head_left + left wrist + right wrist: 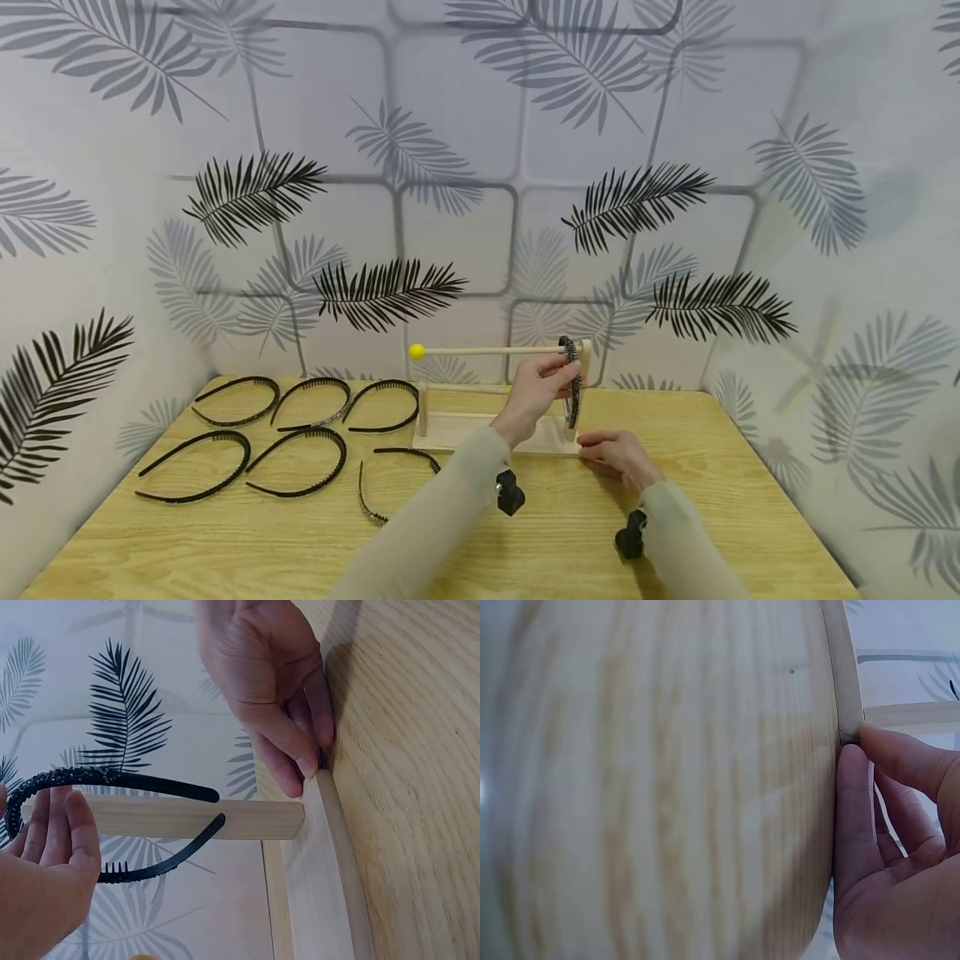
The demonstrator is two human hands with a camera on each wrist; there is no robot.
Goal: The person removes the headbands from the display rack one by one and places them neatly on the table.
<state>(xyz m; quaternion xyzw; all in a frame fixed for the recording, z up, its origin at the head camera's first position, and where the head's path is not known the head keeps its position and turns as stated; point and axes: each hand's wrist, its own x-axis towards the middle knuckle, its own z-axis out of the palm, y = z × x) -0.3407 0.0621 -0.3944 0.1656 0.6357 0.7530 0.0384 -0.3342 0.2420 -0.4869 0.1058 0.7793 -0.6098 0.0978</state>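
A wooden rack [472,431] with a flat base and horizontal rods stands at the back of the table. Its upper rod [480,351] ends at the left in a yellow ball [416,352]. My left hand [531,393] holds a black toothed headband [574,400] at that rod's right end, beside the upright post. In the left wrist view, the headband [142,781] has a sparkly band and its two tips point toward the base. At the base's right front corner, my right hand [618,457] pinches the wood between thumb and fingers, also seen in the right wrist view.
Several black headbands lie on the table to the left, among them one at the back left [236,422] and one at the front left [193,498]. Another headband [362,492] lies partly behind my left forearm. A patterned wall [480,250] rises behind the table.
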